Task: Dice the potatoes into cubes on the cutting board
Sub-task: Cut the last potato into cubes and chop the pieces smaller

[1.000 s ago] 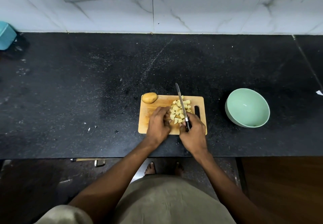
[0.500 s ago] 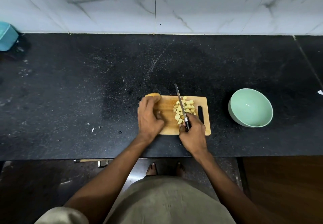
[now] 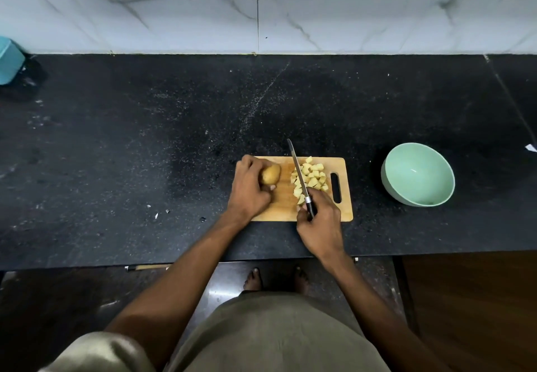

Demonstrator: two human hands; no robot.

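Note:
A wooden cutting board (image 3: 340, 212) lies on the black counter. My left hand (image 3: 250, 188) grips a whole unpeeled potato (image 3: 270, 173) on the board's left part. A pile of pale potato cubes (image 3: 312, 177) sits on the board's right part, next to its handle slot. My right hand (image 3: 319, 220) holds the knife (image 3: 297, 172) by its dark handle at the board's near edge. The blade points away from me, along the left side of the cubes.
A pale green bowl (image 3: 418, 174) stands on the counter to the right of the board. A teal object (image 3: 8, 61) sits at the far left by the marble wall. Small scraps (image 3: 157, 215) lie left of the board. The counter's front edge runs below my wrists.
My left hand left the cubes, reached to the board's far left corner, took the whole potato and drew it toward the middle. The right hand and knife barely moved.

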